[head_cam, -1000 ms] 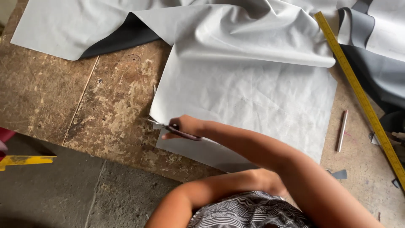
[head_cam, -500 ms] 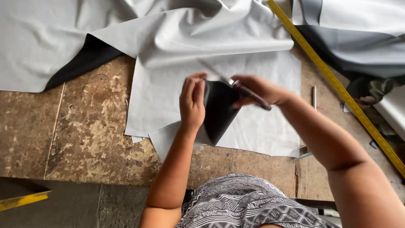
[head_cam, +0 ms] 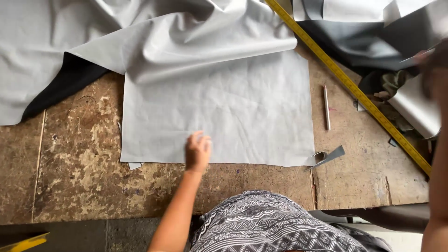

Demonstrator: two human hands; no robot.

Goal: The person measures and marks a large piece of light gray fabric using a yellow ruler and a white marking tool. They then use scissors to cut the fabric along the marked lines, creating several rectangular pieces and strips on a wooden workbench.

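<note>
The left hand (head_cam: 198, 151) lies flat with fingers slightly spread on the near edge of the grey sheet (head_cam: 219, 112), pressing it to the worn wooden table (head_cam: 79, 168) at about 6 o'clock of the sheet. The sheet lies smooth and squared in the middle of the table, its near edge straight and clean; at its 12 o'clock side it runs up into a rumpled fold of the same grey material with a dark underside (head_cam: 65, 84) showing at 10 o'clock. The right hand (head_cam: 431, 65) is raised at the 2 o'clock corner of the view, blurred, and I cannot tell whether it is closed on anything. A yellow measuring rule (head_cam: 350, 86) runs diagonally from 12 to 4 o'clock, a slim pen-like marker (head_cam: 326, 107) lies just beside the sheet at 3 o'clock, and small grey offcuts (head_cam: 331, 156) lie at its 4 o'clock corner, another (head_cam: 135, 164) at 7 o'clock. Judging from the trimmed near edge and scraps, the near side appears cut, while the far side looks joined to the larger piece, so separating it seems left
</note>
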